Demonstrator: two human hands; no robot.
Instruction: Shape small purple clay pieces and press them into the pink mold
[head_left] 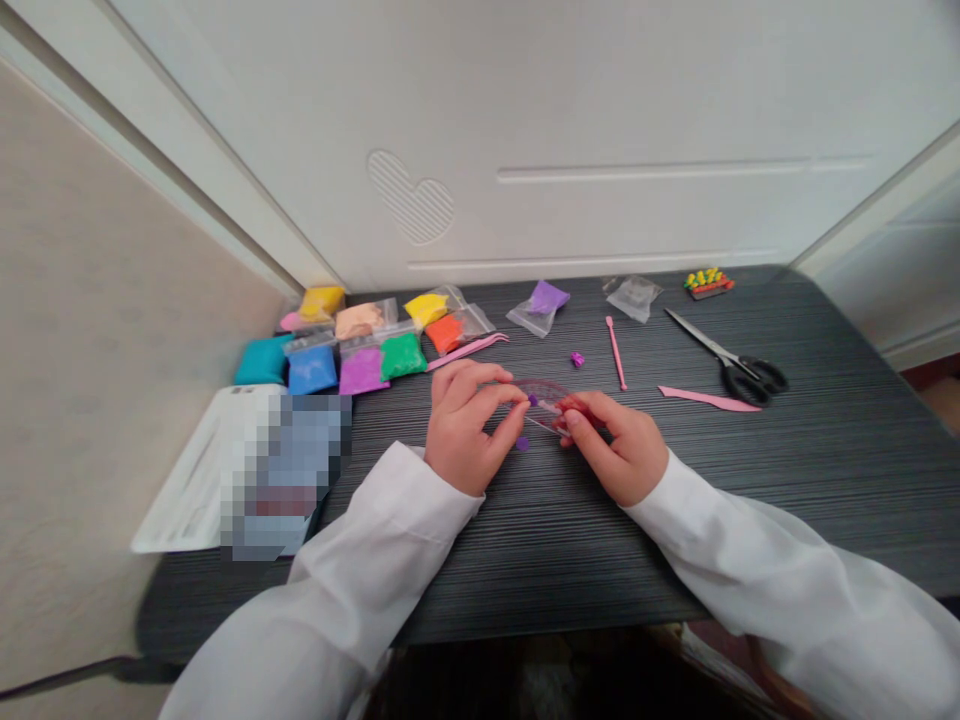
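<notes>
In the head view a clear, curved piece of plastic that looks like a protractor (546, 390) is tilted above the table, with my right hand (619, 445) closed on its right end. My left hand (471, 425) is at its other side, thumb and index finger pinched at a small dark purple bit of clay (533, 399). Just below those fingertips a flat purple disc of clay (523, 443) lies on the table. Beyond my hands sits a small crumpled magenta lump (577, 359).
Bags of coloured clay, among them a green one (403, 353), line the back left. Pink tweezers (469, 350), a pink stick tool (616, 353), a pink knife (709, 399) and scissors (731, 365) lie around. A small yellow-and-red clay piece (709, 283) is at the back right.
</notes>
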